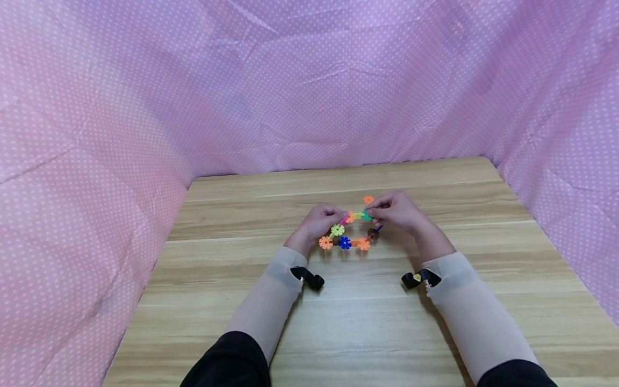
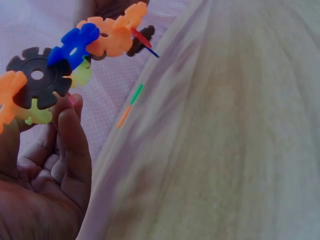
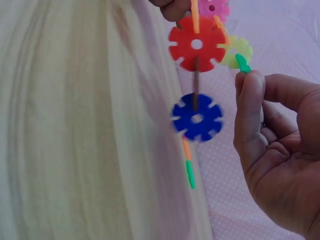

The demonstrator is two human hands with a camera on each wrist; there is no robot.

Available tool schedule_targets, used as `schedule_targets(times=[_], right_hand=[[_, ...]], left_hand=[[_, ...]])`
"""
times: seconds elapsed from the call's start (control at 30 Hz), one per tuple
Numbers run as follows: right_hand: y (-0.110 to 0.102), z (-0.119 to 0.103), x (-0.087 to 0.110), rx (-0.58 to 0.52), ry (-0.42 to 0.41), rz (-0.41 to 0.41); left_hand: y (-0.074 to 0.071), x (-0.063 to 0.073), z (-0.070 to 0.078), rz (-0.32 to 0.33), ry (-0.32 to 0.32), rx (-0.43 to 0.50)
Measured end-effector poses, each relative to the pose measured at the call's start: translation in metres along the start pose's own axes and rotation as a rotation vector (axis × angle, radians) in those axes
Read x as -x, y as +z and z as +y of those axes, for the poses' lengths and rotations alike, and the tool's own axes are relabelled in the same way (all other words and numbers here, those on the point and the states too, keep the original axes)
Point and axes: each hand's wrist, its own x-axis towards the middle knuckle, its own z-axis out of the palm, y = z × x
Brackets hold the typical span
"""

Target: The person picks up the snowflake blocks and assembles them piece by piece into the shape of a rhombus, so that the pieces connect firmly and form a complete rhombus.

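A chain of slotted plastic flower discs hangs in a bent line between both hands. My left hand (image 1: 320, 221) pinches it at a pink disc (image 3: 213, 7). My right hand (image 1: 398, 209) pinches a green disc (image 3: 242, 63) between thumb and index finger, joined to a yellow disc (image 3: 237, 51). The lower stretch carries a blue disc (image 1: 345, 243), a black disc (image 2: 37, 80) and orange discs (image 1: 326, 242). In the right wrist view a red disc (image 3: 197, 44), an edge-on brown one and a second blue disc (image 3: 197, 118) form one end.
A wooden table (image 1: 367, 322) lies below, with pink dotted cloth (image 1: 309, 97) around its far side and flanks. Beyond the right fingertips shows an orange disc (image 1: 368, 199) with a green piece; whether it touches the table I cannot tell.
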Motion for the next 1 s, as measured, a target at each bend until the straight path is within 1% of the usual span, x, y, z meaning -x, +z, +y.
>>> schedule_targets(times=[0.13,0.2,0.3,0.53,0.6,0.7,0.77,0.87,1.0], right_hand=[[0.001,0.001,-0.001,-0.005,-0.002,0.002],[0.0,0.001,0.0,0.024,-0.01,0.008],[-0.003,0.003,0.0,0.099,-0.026,0.016],[-0.018,0.01,-0.002,0.333,-0.044,0.16],[-0.02,0.013,-0.002,0.375,-0.036,0.181],[-0.023,0.016,-0.001,0.427,-0.016,0.185],[-0.024,0.017,-0.001,0.436,0.014,0.173],[-0.026,0.016,0.001,0.506,0.047,0.16],[-0.032,0.012,0.005,0.603,0.064,0.161]], left_hand=[[-0.001,0.0,0.001,0.01,-0.008,-0.007],[-0.001,0.001,0.001,0.007,-0.013,0.003],[-0.001,0.001,0.002,0.004,-0.012,0.009],[-0.003,0.001,0.001,0.003,-0.019,0.011],[-0.004,0.001,0.002,0.005,-0.022,0.016],[-0.004,0.002,0.003,0.006,-0.022,0.027],[-0.004,0.003,0.003,0.007,-0.019,0.032],[-0.004,0.003,0.003,0.007,-0.007,0.036],[-0.004,0.002,0.002,0.006,0.003,0.043]])
